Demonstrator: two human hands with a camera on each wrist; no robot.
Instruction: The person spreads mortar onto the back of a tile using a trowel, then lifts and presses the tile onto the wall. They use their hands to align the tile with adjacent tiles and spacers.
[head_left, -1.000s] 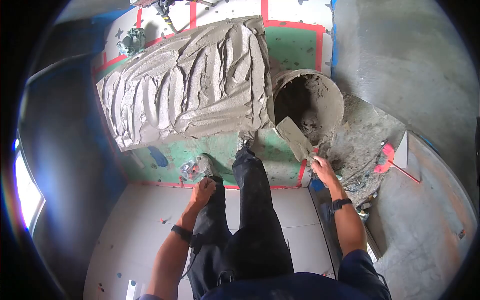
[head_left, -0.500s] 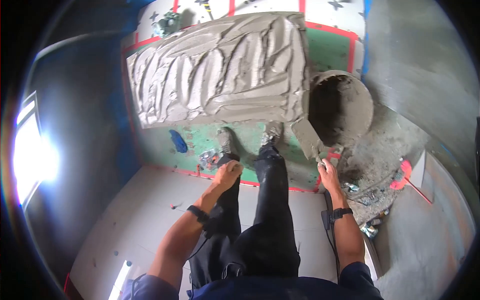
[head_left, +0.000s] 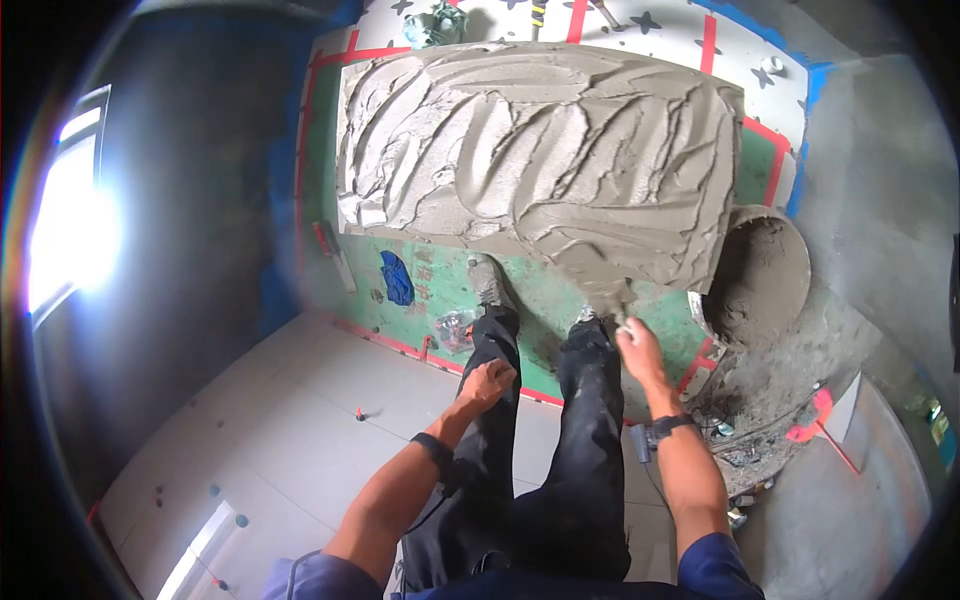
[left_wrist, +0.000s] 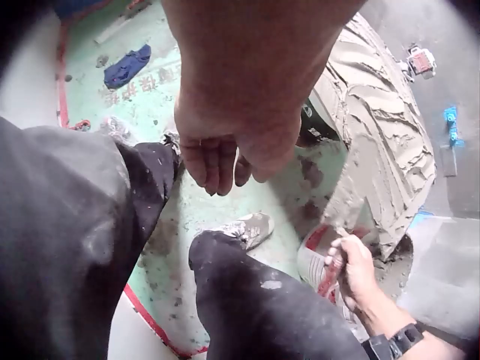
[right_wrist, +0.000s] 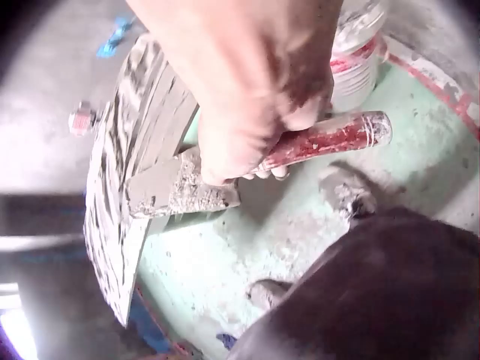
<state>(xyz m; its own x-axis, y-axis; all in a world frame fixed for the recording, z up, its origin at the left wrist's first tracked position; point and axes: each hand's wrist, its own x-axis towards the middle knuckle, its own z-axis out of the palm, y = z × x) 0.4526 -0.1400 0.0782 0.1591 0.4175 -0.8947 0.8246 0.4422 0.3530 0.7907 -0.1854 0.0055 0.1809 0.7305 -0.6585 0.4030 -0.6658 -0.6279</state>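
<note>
My right hand (head_left: 640, 352) grips the red handle (right_wrist: 330, 142) of a trowel (left_wrist: 356, 180) whose flat blade is smeared with grey mortar. The blade, blurred in the head view, overlaps the near edge of a large rectangular slab (head_left: 345, 140). Thick ridges of mortar (head_left: 540, 140) cover the slab's upper face. My left hand (head_left: 488, 385) hangs in front of the left leg and holds nothing. Its fingers (left_wrist: 217, 165) droop, loosely bent, in the left wrist view. To the right of the slab stands a mortar-caked bucket (head_left: 798, 270), tipped in view, with mortar inside.
Both shoes stand on green floor sheeting (head_left: 545, 330) edged with red tape, just before the slab. A blue cloth (head_left: 397, 278) and a clear plastic bag (head_left: 455, 330) lie on it at left. Debris and a red-headed brush (head_left: 822, 415) lie at right.
The trowel has moved left, from beside the bucket's rim to the slab's near edge. The head view has turned left, so slab and bucket appear further right. My left hand still holds nothing.
</note>
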